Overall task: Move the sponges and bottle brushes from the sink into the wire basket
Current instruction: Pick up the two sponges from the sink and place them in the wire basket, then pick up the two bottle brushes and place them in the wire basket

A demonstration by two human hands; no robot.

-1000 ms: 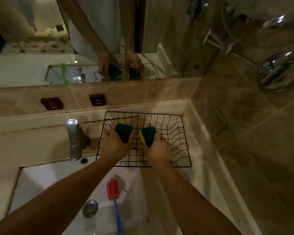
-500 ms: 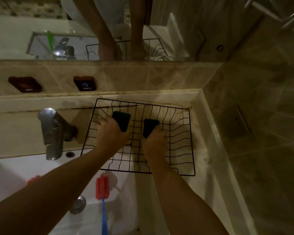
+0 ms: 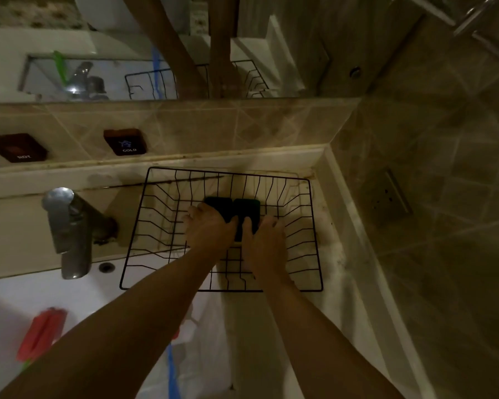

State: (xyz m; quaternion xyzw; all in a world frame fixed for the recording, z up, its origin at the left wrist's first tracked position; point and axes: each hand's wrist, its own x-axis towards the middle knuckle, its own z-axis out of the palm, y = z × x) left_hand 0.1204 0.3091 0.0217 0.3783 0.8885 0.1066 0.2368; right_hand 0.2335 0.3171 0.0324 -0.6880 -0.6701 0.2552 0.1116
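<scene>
Both sponges (image 3: 232,210) lie side by side mid-frame in the wire basket (image 3: 311,214), each still clamped in a grip: left hand (image 3: 209,227), right hand (image 3: 264,243). The red bottle brush (image 3: 42,332) lies in the sink (image 3: 104,286) at lower left, nearer the left hand.

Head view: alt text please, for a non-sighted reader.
Both hands, left hand and right hand, press two dark green sponges side by side into a black wire basket right of the faucet. A red bottle brush lies in the white sink.

I read "COLD" on the dark rectangular wall plate (image 3: 125,141) beyond my left hand (image 3: 211,226). Farther left, its twin plate (image 3: 15,147) seems to say "HOT", though blurred.
</scene>
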